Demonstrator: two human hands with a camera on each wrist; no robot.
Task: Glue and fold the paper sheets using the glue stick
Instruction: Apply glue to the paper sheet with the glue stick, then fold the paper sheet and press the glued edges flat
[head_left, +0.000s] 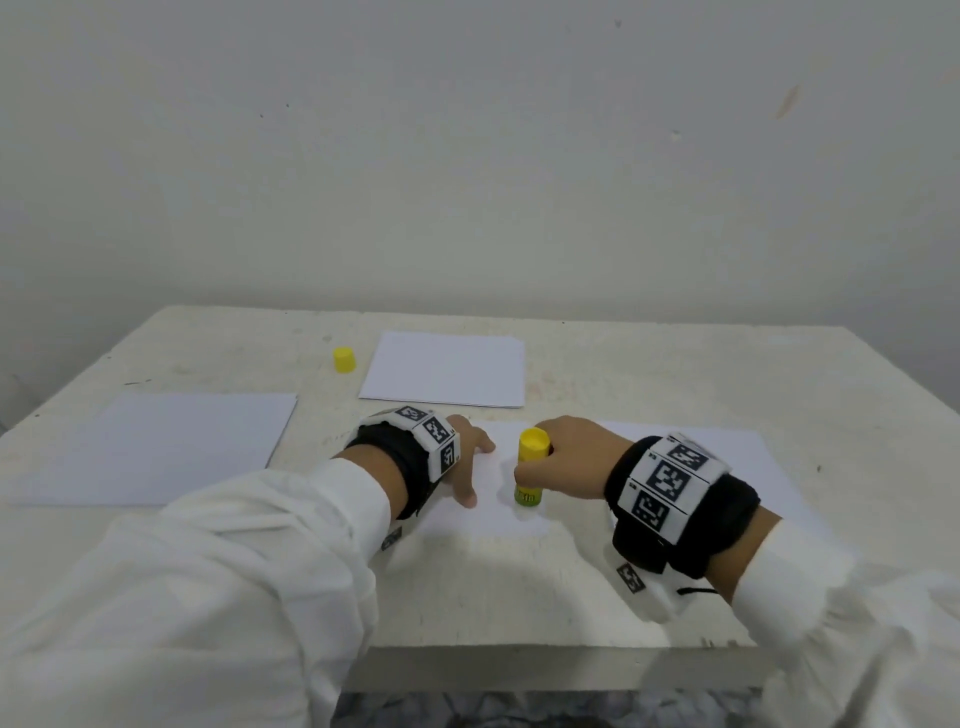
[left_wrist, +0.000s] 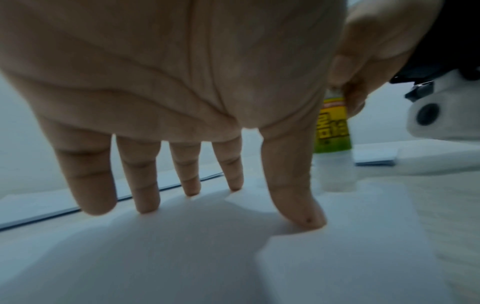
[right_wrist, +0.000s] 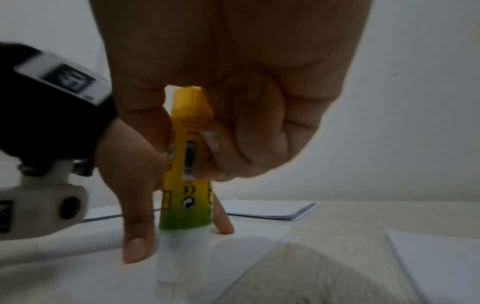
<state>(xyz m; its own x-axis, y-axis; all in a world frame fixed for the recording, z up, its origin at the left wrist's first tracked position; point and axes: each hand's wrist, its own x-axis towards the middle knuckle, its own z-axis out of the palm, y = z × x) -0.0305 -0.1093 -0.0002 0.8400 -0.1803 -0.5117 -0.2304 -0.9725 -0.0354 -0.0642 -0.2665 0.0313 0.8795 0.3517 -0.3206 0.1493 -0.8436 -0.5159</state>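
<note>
On the desk (head_left: 597, 358), in the head view, the right hand (head_left: 563, 457) has its grip curled around a yellow-and-green glue stick (head_left: 531, 465), held upright with its glue end down on the nearest paper sheet (head_left: 483, 514). The left hand (head_left: 465, 460) lies flat with fingers spread on that sheet, just beside the stick. Three white papers show: this one, a sheet at left (head_left: 156, 447) and a folded stack behind (head_left: 444, 369). One yellow cap (head_left: 344, 359) stands near the stack.

From the left wrist, straight fingertips (left_wrist: 309, 218) press the paper, the glue stick (left_wrist: 333, 127) beyond.

From the right wrist, fingers (right_wrist: 246, 127) clamp the stick (right_wrist: 187, 185); its translucent tip touches paper.
</note>
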